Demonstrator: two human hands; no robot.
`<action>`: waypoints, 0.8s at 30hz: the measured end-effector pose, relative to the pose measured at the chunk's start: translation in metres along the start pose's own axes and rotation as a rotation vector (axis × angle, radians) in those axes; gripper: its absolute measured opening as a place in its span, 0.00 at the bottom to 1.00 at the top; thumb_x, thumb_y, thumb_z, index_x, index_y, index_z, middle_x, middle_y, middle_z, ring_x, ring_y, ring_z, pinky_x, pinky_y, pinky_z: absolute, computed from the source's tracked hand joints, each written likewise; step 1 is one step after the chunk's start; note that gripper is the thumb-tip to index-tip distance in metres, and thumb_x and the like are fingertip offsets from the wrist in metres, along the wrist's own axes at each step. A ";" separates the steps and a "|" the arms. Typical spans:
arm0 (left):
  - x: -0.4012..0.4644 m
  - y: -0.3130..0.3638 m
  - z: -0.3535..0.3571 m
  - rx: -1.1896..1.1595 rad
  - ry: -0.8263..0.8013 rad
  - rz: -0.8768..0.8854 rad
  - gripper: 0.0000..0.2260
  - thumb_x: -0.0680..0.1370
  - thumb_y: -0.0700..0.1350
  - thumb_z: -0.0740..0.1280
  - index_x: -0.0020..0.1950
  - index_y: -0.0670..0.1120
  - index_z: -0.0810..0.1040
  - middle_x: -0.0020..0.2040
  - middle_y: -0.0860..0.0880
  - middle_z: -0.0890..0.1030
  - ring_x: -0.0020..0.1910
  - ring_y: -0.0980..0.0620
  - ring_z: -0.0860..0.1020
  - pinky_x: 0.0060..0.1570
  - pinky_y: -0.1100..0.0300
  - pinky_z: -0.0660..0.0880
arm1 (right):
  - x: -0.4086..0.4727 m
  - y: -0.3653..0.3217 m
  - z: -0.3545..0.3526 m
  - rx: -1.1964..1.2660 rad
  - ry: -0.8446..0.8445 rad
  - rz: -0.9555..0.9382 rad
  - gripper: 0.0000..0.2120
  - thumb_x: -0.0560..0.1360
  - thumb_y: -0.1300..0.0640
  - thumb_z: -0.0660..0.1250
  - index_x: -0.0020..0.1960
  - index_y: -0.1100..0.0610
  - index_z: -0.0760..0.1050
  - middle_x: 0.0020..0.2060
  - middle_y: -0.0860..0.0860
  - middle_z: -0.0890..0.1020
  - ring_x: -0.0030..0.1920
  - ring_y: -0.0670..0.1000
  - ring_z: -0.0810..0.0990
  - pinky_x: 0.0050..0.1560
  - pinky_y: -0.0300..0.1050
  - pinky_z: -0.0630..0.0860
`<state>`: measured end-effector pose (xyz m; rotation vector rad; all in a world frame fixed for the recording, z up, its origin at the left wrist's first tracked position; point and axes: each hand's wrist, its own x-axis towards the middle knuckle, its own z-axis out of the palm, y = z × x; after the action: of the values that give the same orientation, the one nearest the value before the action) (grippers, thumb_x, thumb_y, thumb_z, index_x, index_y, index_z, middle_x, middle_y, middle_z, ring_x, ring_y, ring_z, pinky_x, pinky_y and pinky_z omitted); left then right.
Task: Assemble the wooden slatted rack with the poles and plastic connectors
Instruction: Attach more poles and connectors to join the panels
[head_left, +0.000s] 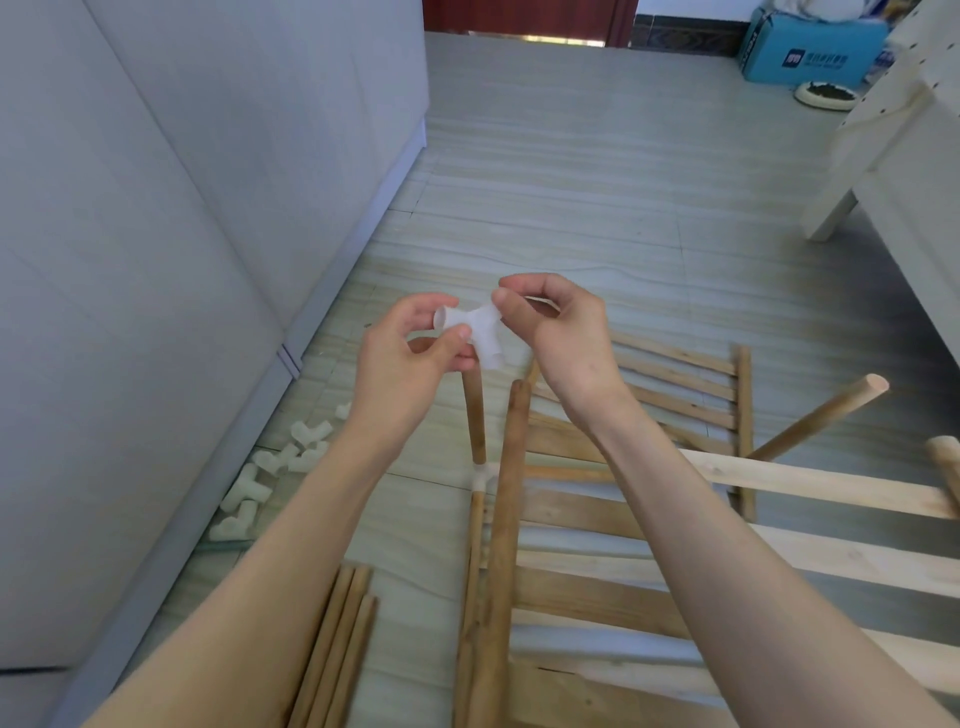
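Both hands hold one white plastic connector (480, 332) in the air above the floor. My left hand (410, 358) pinches its left socket between thumb and fingers. My right hand (558, 332) grips its right side. Just below it stands a short wooden pole (475, 421), fitted into another white connector (483, 478) on the corner of a slatted rack panel (597, 561). A second pole (511, 493) rises beside it. A further slatted panel (691, 395) lies flat on the floor behind my right wrist.
Several loose white connectors (270, 473) lie along the grey cabinet (156, 260) at left. Three spare poles (337, 649) lie at the bottom. Another pole (821, 421) sticks up at right. A white furniture leg (831, 218), blue box (810, 49) and bowl (826, 96) stand farther off.
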<state>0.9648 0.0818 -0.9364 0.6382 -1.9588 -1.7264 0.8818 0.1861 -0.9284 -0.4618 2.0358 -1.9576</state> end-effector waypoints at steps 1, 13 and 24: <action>0.000 -0.004 0.000 0.001 0.022 -0.017 0.10 0.75 0.35 0.68 0.48 0.51 0.77 0.49 0.45 0.81 0.38 0.52 0.82 0.43 0.66 0.78 | 0.000 0.000 -0.001 -0.019 -0.022 -0.003 0.03 0.75 0.60 0.68 0.46 0.54 0.78 0.43 0.46 0.81 0.50 0.47 0.80 0.58 0.45 0.76; -0.015 -0.022 0.002 0.227 0.082 0.015 0.08 0.72 0.45 0.73 0.47 0.54 0.75 0.45 0.56 0.80 0.49 0.60 0.76 0.40 0.74 0.68 | 0.001 0.008 -0.002 -0.225 -0.113 -0.026 0.10 0.74 0.61 0.68 0.55 0.54 0.79 0.45 0.47 0.81 0.49 0.46 0.80 0.52 0.40 0.76; -0.021 -0.028 0.004 0.265 0.044 0.087 0.14 0.70 0.46 0.74 0.52 0.52 0.75 0.52 0.56 0.76 0.53 0.61 0.73 0.46 0.73 0.68 | 0.000 0.012 0.000 -0.196 -0.209 -0.024 0.08 0.75 0.60 0.68 0.52 0.50 0.76 0.46 0.47 0.81 0.50 0.44 0.80 0.56 0.39 0.75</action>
<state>0.9803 0.0944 -0.9653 0.6639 -2.1701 -1.4018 0.8816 0.1863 -0.9404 -0.7049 2.1019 -1.6505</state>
